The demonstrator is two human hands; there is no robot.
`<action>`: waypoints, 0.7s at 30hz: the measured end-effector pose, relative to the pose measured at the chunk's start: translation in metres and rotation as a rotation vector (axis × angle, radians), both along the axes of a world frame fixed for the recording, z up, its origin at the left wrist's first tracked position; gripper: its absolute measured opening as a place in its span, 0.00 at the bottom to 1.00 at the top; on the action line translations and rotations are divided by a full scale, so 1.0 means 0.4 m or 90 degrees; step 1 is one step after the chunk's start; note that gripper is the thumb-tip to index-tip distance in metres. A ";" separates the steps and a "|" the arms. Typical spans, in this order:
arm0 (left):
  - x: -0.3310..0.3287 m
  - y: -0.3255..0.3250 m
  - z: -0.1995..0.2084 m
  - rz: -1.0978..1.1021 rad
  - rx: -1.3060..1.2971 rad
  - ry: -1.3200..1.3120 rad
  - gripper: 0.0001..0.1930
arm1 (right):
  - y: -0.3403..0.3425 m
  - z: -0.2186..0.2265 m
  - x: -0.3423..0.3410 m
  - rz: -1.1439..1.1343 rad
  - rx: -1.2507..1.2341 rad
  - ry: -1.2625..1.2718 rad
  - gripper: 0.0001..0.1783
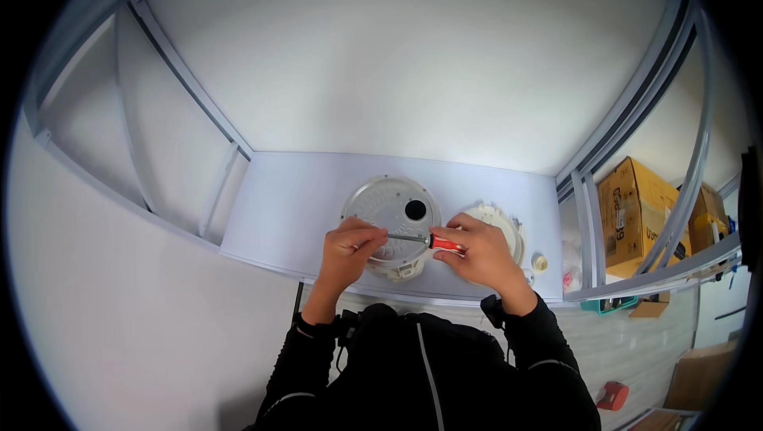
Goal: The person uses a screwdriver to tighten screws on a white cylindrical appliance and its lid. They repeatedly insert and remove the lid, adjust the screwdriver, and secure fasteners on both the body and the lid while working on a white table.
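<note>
My right hand [482, 251] is closed around the red handle of a screwdriver [447, 245], its metal shaft pointing left. At the shaft's tip, my left hand [347, 250] has its fingertips pinched together; whatever is between them is too small to make out. Both hands are over a round, silver-grey metal disc [380, 199] with a raised pattern, small holes along its rim and one large dark round opening. White plastic parts [403, 271] show under the disc's near edge. Partly behind my right hand lies a round white plastic piece [509, 228].
The pale table [278, 200] has a white wall behind it and grey metal frame posts [588, 224] at its sides. A small cream-coloured round part [540, 262] sits near the right edge. Beyond stand cardboard boxes [652, 212], a teal bin [610, 305] and a red object [613, 396] on the floor.
</note>
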State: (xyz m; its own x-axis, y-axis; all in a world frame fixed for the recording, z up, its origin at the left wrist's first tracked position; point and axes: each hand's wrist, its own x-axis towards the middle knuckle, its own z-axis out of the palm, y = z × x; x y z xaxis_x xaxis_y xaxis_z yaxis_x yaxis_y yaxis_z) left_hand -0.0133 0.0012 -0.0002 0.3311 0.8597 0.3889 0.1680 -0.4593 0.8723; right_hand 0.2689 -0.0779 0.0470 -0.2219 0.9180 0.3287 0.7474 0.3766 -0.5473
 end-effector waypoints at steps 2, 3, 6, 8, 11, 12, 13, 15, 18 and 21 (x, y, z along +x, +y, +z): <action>-0.018 0.000 0.015 -0.022 0.019 0.048 0.08 | -0.004 0.021 0.003 0.011 -0.008 -0.008 0.26; -0.027 0.000 0.020 -0.035 0.029 0.067 0.08 | -0.008 0.032 0.004 0.015 -0.026 0.005 0.27; -0.041 -0.001 0.035 -0.070 0.035 0.101 0.08 | -0.022 0.075 0.012 0.025 -0.064 0.074 0.30; -0.050 -0.004 0.040 -0.088 0.032 0.112 0.08 | -0.031 0.082 0.010 0.029 -0.059 0.122 0.30; -0.064 -0.006 0.042 -0.104 0.027 0.109 0.08 | -0.039 0.088 -0.004 0.028 -0.006 0.181 0.28; -0.070 -0.006 0.040 -0.106 0.024 0.105 0.07 | -0.045 0.093 -0.015 0.027 0.017 0.205 0.26; -0.076 -0.005 0.040 -0.110 0.021 0.102 0.07 | -0.050 0.096 -0.023 0.024 0.041 0.228 0.25; -0.090 -0.002 0.038 -0.118 0.016 0.101 0.09 | -0.048 0.085 -0.037 -0.012 0.089 0.289 0.20; -0.100 0.004 0.024 -0.144 0.021 0.081 0.13 | -0.022 0.049 -0.057 -0.059 0.209 0.312 0.17; -0.097 0.007 0.004 -0.147 0.065 0.110 0.18 | 0.002 0.026 -0.127 -0.107 0.270 0.477 0.18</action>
